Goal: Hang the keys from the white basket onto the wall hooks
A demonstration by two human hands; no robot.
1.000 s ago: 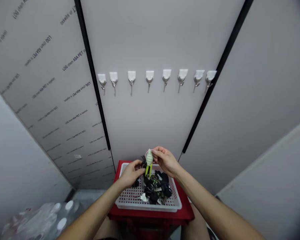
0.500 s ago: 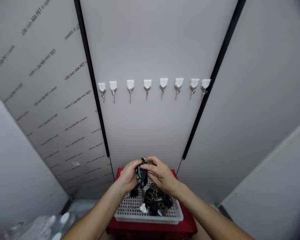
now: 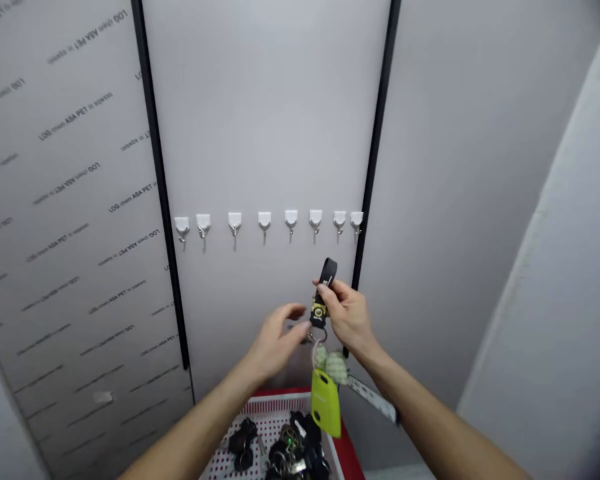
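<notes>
My right hand pinches a black strap keychain, raised above the basket with its loop end up. From the strap's metal ring hang a yellow-green tag, a pale green checked charm and a long flat silver piece with a dark tip. My left hand is just left of the strap, its thumb and fingers apart and the thumb tip close to the ring. Whether that thumb touches the ring I cannot tell. Below, the white basket contains several keys and dark key fobs.
A row of several white hooks runs along the grey wall panel, above my hands. Black vertical strips border the panel. A red surface lies under the basket, and a printed wall is on the left.
My hands have risen from the basket. My right hand now has the black strap keychain up with its charms dangling, and my left hand's fingers have spread. The view has shifted right and up.
</notes>
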